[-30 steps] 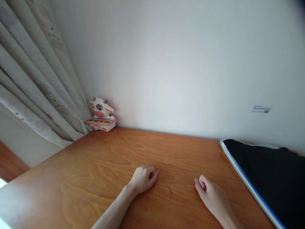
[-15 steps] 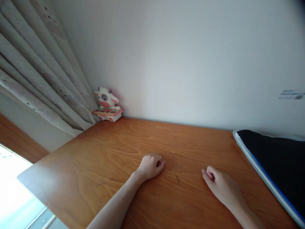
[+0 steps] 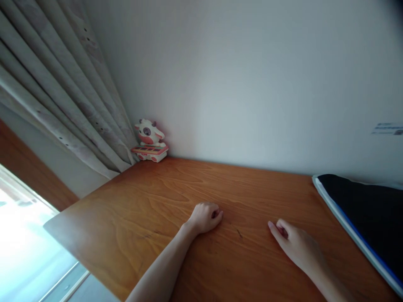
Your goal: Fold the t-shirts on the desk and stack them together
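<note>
My left hand (image 3: 206, 217) rests on the brown wooden table (image 3: 151, 201), its fingers curled into a loose fist. The small gap between thumb and forefinger shows nothing held. To the right lies my right hand (image 3: 297, 242), also curled loosely, with the thumb along the bent forefinger and no object visible in it. Bare wood separates the two hands. Of the things around, a black mat-like item with a pale and blue edge (image 3: 365, 214) is nearest to my right hand.
A toy cow with a small keyboard (image 3: 150, 140) sits in the far left corner against the wall (image 3: 245, 84). A patterned curtain (image 3: 66, 84) hangs at the left, near a bright window (image 3: 28, 235). A printed label (image 3: 388, 128) is on the wall at right.
The whole view has shifted slightly, so the table, toy and mat-like item appear a little further right. Both hands keep their loosely curled shape and their places on the table.
</note>
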A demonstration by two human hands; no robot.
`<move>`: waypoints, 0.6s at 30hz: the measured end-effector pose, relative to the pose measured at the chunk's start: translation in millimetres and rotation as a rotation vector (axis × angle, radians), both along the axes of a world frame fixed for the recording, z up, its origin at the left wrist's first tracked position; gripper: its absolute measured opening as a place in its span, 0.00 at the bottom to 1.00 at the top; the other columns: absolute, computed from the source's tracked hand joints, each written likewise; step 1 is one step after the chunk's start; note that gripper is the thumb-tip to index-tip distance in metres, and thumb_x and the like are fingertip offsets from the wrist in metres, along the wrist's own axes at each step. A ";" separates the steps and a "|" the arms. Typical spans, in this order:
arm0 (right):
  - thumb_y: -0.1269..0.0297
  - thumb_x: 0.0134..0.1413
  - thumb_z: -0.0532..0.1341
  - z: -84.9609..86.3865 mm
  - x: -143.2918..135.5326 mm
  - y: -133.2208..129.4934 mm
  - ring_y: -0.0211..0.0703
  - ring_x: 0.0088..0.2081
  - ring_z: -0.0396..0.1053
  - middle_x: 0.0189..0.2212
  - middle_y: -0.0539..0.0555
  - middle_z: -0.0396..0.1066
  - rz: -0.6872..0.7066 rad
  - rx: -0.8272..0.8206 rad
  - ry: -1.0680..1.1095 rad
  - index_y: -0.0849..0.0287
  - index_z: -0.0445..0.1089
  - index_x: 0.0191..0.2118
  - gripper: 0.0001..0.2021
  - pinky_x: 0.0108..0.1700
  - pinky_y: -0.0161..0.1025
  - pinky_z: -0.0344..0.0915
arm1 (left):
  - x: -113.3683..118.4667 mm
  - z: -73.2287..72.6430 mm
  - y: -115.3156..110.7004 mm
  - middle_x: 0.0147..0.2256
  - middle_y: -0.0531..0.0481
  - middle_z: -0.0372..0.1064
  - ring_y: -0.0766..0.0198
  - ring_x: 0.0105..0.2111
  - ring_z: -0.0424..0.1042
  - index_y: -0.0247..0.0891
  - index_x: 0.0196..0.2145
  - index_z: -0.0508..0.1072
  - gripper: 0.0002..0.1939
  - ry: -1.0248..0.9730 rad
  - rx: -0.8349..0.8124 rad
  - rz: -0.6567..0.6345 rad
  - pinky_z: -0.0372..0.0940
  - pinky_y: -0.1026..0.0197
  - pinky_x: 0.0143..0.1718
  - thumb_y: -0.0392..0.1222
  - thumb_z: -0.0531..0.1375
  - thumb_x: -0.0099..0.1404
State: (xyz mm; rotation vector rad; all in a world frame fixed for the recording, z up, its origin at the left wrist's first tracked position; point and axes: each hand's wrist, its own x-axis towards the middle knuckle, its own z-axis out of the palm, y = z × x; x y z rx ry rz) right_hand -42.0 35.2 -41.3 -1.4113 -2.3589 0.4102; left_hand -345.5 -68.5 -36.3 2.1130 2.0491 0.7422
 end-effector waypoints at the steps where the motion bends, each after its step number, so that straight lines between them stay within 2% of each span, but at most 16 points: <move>1: 0.35 0.61 0.46 -0.7 0.4 1.1 0.48 0.22 0.67 0.18 0.50 0.68 0.002 -0.001 0.014 0.50 0.57 0.23 0.26 0.26 0.40 0.50 | -0.4 -0.4 -0.3 0.25 0.51 0.71 0.65 0.26 0.68 0.41 0.23 0.65 0.16 0.001 0.021 -0.004 0.58 0.62 0.29 0.43 0.58 0.68; 6: 0.36 0.61 0.49 -4.7 0.4 3.0 0.51 0.27 0.74 0.24 0.52 0.75 0.006 -0.004 0.178 0.50 0.65 0.31 0.23 0.28 0.41 0.58 | 0.5 2.5 -5.3 0.24 0.50 0.69 0.65 0.25 0.67 0.41 0.22 0.64 0.17 0.037 0.165 -0.058 0.59 0.62 0.30 0.42 0.54 0.70; 11: 0.44 0.64 0.51 -2.8 4.8 -24.4 0.49 0.30 0.75 0.27 0.53 0.76 0.048 0.126 0.324 0.52 0.66 0.37 0.18 0.34 0.43 0.65 | 4.3 3.1 -14.3 0.22 0.49 0.68 0.65 0.24 0.66 0.41 0.22 0.63 0.18 0.111 0.262 -0.166 0.57 0.62 0.28 0.41 0.51 0.71; 14: 0.49 0.66 0.53 12.5 20.1 -42.0 0.47 0.32 0.75 0.30 0.53 0.75 0.059 0.127 0.273 0.53 0.67 0.42 0.14 0.37 0.42 0.67 | 3.2 0.4 -16.8 0.21 0.52 0.66 0.66 0.22 0.64 0.41 0.21 0.62 0.20 0.015 0.217 -0.156 0.56 0.63 0.27 0.44 0.51 0.72; 18: 0.56 0.68 0.52 52.7 67.8 -37.0 0.46 0.40 0.75 0.37 0.53 0.76 -0.023 0.166 0.050 0.52 0.68 0.38 0.11 0.42 0.42 0.67 | 1.7 -1.0 -14.8 0.20 0.53 0.65 0.66 0.21 0.61 0.41 0.21 0.60 0.22 -0.068 0.111 -0.126 0.55 0.63 0.26 0.49 0.52 0.72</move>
